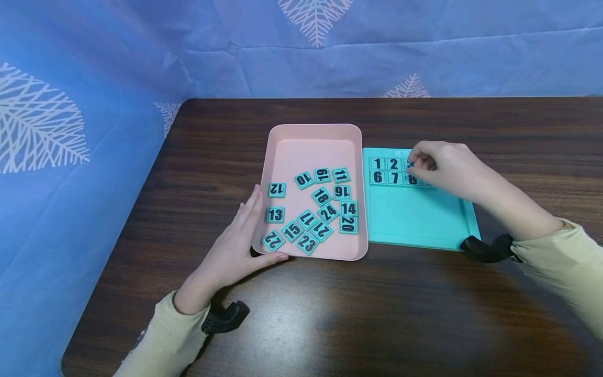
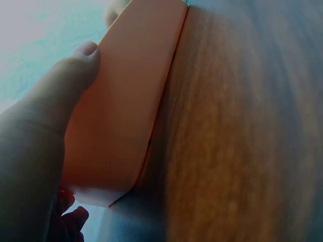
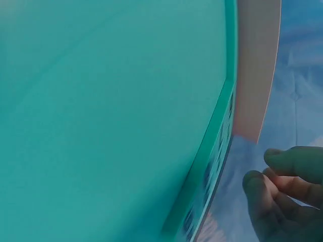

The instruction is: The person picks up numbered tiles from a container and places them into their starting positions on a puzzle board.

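A pink tray (image 1: 313,139) holds several turquoise number tiles, among them 13 (image 1: 275,214), 24 (image 1: 327,212) and 10 (image 1: 303,180), lying at various angles. My left hand (image 1: 237,243) rests against its near left corner, fingers straight along the left wall and thumb at the near edge. Over the upper part of a turquoise number board (image 1: 419,220) is my right hand (image 1: 445,165), its fingers loosely bent. In the right wrist view a small gap separates thumb from fingertip (image 3: 255,181), with nothing visible between. Tiles 1 (image 1: 377,163), 2 (image 1: 393,164), 6 (image 1: 378,178) and 7 (image 1: 394,178) lie on the board; the hand partly covers others.
Tray and board stand side by side on a dark wooden table (image 1: 301,314). Blue cloth (image 1: 226,63) with white leaf patterns hangs behind and to the left. A black wrist device (image 1: 226,317) is strapped to the left arm, another (image 1: 490,248) to the right.
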A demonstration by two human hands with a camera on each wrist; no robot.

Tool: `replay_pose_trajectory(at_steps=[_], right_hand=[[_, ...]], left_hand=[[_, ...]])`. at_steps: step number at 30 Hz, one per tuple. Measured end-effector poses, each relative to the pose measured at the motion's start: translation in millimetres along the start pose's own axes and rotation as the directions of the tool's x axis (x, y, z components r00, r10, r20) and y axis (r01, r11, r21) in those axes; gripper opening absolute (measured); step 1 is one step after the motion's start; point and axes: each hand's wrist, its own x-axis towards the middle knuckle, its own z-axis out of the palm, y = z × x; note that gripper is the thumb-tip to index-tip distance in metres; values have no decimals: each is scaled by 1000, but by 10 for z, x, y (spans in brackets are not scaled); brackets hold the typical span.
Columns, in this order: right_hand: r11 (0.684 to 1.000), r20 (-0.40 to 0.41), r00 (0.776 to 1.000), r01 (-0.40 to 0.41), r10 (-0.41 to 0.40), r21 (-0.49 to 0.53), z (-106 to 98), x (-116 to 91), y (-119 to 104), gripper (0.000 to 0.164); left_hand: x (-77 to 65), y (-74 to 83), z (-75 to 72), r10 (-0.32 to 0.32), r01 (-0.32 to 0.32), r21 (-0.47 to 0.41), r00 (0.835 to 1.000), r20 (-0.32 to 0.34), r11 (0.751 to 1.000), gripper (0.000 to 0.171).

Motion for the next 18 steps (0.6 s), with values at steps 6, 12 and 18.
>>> replay_pose_trajectory(at_steps=[6, 12, 18], right_hand=[[991, -38, 991, 131, -131, 6, 109, 202, -297, 14], [967, -13, 968, 252, -252, 45, 217, 412, -576, 16], [947, 42, 953, 294, -302, 125, 370, 588, -771, 19]], left_hand=[[-4, -2, -1, 2, -2, 2, 1000, 6, 1000, 116], [-7, -9, -6, 6, -6, 0, 1000, 5, 1000, 115], [1, -15, -5, 18, -18, -1, 1000, 2, 1000, 115]])
